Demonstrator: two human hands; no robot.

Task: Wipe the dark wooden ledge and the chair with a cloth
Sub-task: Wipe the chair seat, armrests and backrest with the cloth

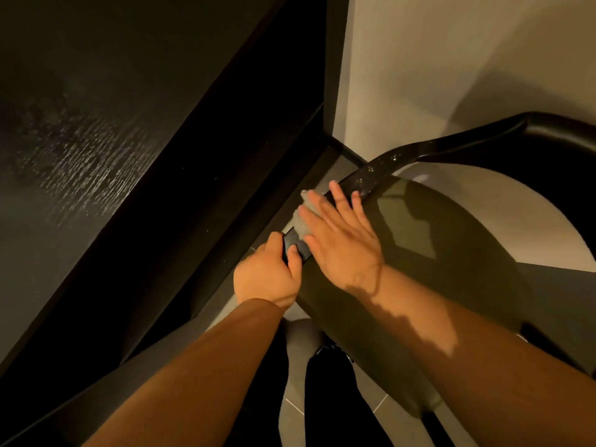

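Head view, and the action is on the chair [467,269]. The right hand [342,240] lies flat, fingers straight, pressing the pale cloth [304,217] onto the black rail [419,151] near its lower end. The left hand [267,275] curls round that very end, thumb on top, steadying it. Up the rail from the cloth, pale specks [371,171] dot the surface, so I'd say that stretch is unwiped. The seat [419,227] under the rail gives no sign either way. The ledge [80,140], left of the rail, shows a streaky sheen along its grain. It's likely wiped, though I can't be sure. My call: ledge probably done, chair barely begun.
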